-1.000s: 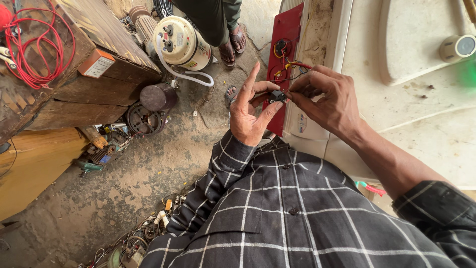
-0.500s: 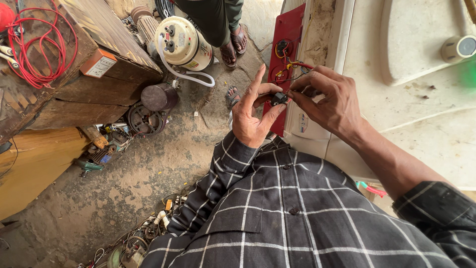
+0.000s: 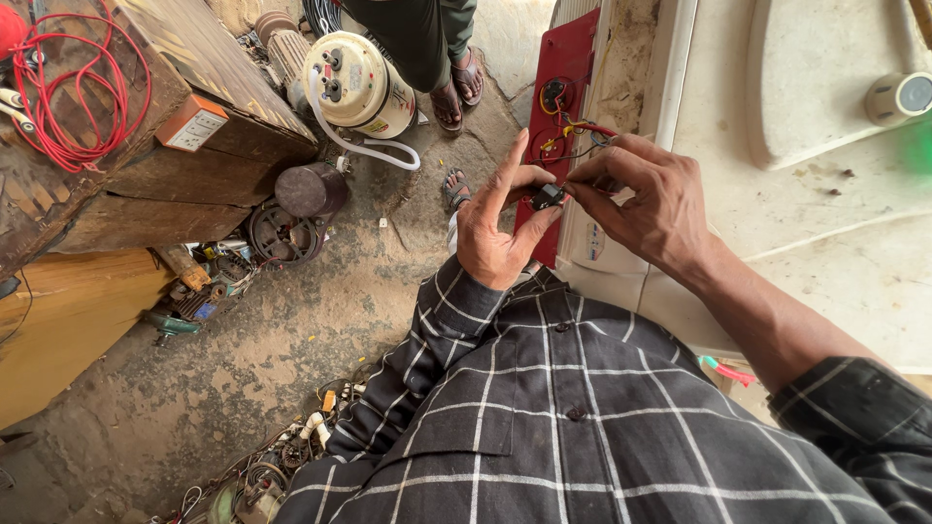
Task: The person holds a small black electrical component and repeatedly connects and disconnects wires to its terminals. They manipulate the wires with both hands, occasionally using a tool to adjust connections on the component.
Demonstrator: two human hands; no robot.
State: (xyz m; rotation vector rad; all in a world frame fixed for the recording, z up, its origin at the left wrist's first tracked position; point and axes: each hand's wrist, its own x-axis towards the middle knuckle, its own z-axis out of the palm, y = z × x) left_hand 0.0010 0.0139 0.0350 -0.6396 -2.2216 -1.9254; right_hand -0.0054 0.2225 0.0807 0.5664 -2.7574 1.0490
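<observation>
While both hands meet in the upper middle of the frame, these lines tell what is seen.

Left hand: the left hand (image 3: 497,228) is half open, palm turned to the right, with the forefinger standing up and the thumb pressed against a small black part (image 3: 547,196).
Right hand: the right hand (image 3: 649,202) comes from the right side, its fingers curled, and the fingertips pinch the same small black part from the other side.
Small black part: it sits between the two hands, in front of the red panel (image 3: 561,116); I cannot tell exactly what kind of part it is.
Wires: red and yellow wires (image 3: 573,128) hang on the red panel, just above the hands.
White casing: a dirty white plastic casing (image 3: 806,213) fills the upper right of the frame, with a round knob (image 3: 900,97) near the right edge.
Shirt: dark checked sleeves and shirt (image 3: 582,417) fill the lower middle and lower right.
Upper left: a wooden bench (image 3: 146,184) carries a coil of red cable (image 3: 68,92) and an orange socket box (image 3: 194,123).
Top middle: a cream round motor unit (image 3: 354,82) lies on the ground, and another person's sandalled feet (image 3: 456,87) stand beside it.
Lower left: small parts and scrap (image 3: 282,466) lie on the dusty ground.
</observation>
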